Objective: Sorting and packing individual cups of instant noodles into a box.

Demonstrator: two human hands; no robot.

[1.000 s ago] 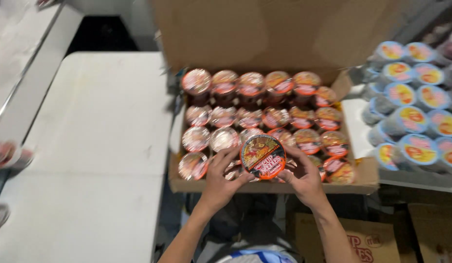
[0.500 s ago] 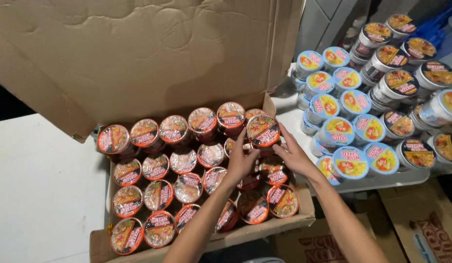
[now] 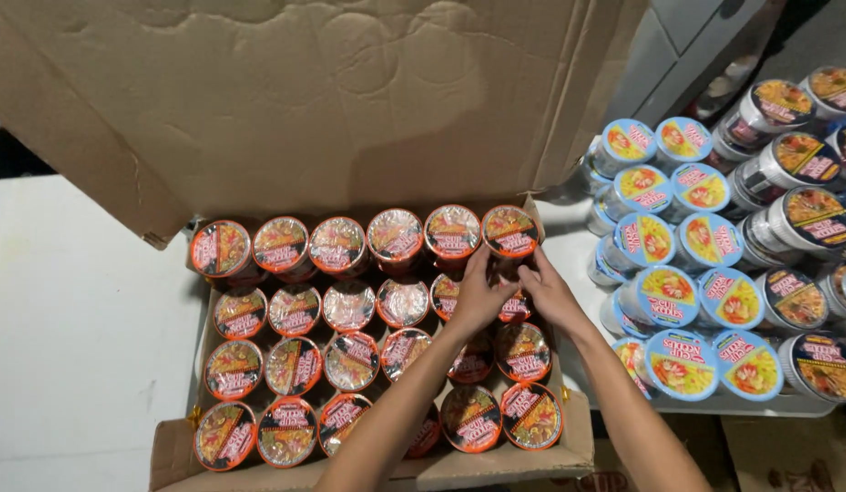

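Your left hand (image 3: 478, 296) and right hand (image 3: 546, 292) both closed round the red-lidded foil-topped noodle cup (image 3: 509, 232) at the far right corner of the open brown cardboard box (image 3: 305, 100); an uneven squeeze could have tipped it onto neighbouring cups.

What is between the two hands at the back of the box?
In the head view, a red-rimmed noodle cup sits between the left hand and the right hand, in the far right corner of the cardboard box. Both hands touch it.
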